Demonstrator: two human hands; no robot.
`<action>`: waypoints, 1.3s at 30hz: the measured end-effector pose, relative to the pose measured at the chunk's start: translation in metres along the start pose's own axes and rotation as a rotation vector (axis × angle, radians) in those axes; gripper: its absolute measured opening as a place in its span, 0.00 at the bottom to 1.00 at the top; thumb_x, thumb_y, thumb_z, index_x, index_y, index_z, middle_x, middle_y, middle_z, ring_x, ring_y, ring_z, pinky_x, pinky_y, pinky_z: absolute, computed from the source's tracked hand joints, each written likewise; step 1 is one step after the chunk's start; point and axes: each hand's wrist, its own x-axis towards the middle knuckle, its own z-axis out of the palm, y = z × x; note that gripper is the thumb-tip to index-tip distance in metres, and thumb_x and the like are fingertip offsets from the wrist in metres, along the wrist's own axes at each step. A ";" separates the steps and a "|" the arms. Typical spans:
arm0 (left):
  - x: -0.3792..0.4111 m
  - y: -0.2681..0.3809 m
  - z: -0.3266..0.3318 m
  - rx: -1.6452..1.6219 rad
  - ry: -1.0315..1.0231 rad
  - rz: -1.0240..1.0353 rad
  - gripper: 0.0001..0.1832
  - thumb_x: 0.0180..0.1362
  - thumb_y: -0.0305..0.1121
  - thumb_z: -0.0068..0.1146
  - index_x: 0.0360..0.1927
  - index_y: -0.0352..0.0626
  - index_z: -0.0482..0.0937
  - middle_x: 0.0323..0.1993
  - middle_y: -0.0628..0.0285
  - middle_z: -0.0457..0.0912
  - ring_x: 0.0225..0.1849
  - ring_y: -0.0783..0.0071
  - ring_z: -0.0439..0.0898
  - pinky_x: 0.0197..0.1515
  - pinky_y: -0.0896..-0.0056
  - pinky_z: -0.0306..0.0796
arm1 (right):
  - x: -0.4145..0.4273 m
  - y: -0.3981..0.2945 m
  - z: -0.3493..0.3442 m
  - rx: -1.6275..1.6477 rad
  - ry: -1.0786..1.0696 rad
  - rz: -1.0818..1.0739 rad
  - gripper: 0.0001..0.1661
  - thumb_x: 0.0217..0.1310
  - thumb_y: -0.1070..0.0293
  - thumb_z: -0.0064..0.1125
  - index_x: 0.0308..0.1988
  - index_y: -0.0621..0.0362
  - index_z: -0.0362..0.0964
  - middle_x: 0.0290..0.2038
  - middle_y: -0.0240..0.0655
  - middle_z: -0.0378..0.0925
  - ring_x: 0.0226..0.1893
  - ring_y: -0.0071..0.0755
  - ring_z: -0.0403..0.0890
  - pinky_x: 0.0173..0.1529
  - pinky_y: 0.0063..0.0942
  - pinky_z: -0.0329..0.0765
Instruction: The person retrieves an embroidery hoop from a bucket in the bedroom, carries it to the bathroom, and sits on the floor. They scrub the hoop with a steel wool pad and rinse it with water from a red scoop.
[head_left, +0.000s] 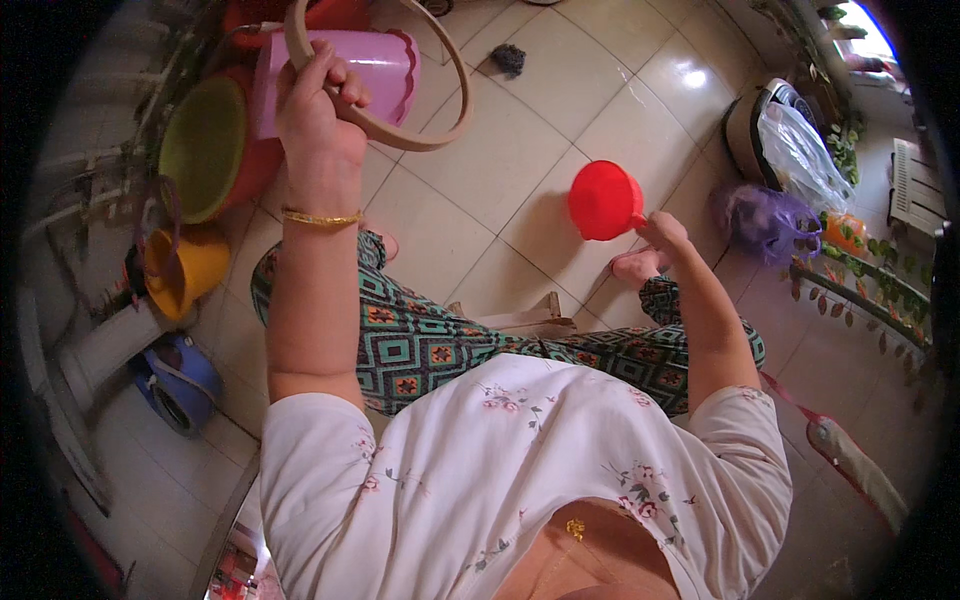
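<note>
My left hand (322, 97), raised at the upper left, is closed around a beige ring-shaped band (450, 127), possibly a hoop or rim, whose top runs out of view. Behind that hand lies a pink plastic tub with a scalloped rim (401, 75). My right hand (664, 231) grips the handle of a red plastic dipper (604, 199), its round bowl held over the tiled floor. A dark scouring pad or clump of scrubbing mesh (508, 60) lies on the tiles beyond both hands.
Left are a green-lined basin (202, 150), a yellow bucket (196, 270) and a blue container (176, 382). Right stand a bin-like container (742, 135) with clear plastic over it, a purple plastic bag (765, 221) and leafy plants (862, 292). A low wooden stool (525, 322) shows between my legs.
</note>
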 end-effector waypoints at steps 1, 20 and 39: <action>0.001 0.000 -0.003 0.000 -0.004 0.002 0.05 0.49 0.27 0.52 0.29 0.47 0.69 0.16 0.69 0.64 0.15 0.77 0.62 0.19 0.75 0.58 | 0.000 -0.021 -0.005 -0.112 0.117 -0.071 0.20 0.50 0.54 0.50 0.25 0.62 0.73 0.21 0.40 0.74 0.19 0.30 0.76 0.23 0.27 0.73; -0.011 -0.012 -0.012 0.091 -0.064 -0.112 0.05 0.52 0.34 0.53 0.29 0.50 0.69 0.15 0.72 0.64 0.14 0.80 0.63 0.19 0.78 0.58 | 0.008 -0.087 -0.107 1.489 0.200 -0.078 0.19 0.52 0.55 0.50 0.37 0.58 0.63 0.25 0.34 0.71 0.21 0.26 0.72 0.20 0.25 0.68; -0.019 -0.003 -0.011 0.022 -0.078 -0.170 0.08 0.50 0.34 0.55 0.33 0.51 0.70 0.16 0.72 0.64 0.15 0.81 0.63 0.20 0.79 0.58 | 0.137 -0.015 0.061 0.806 -0.156 0.277 0.08 0.50 0.64 0.51 0.20 0.50 0.70 0.17 0.26 0.73 0.18 0.23 0.74 0.18 0.25 0.65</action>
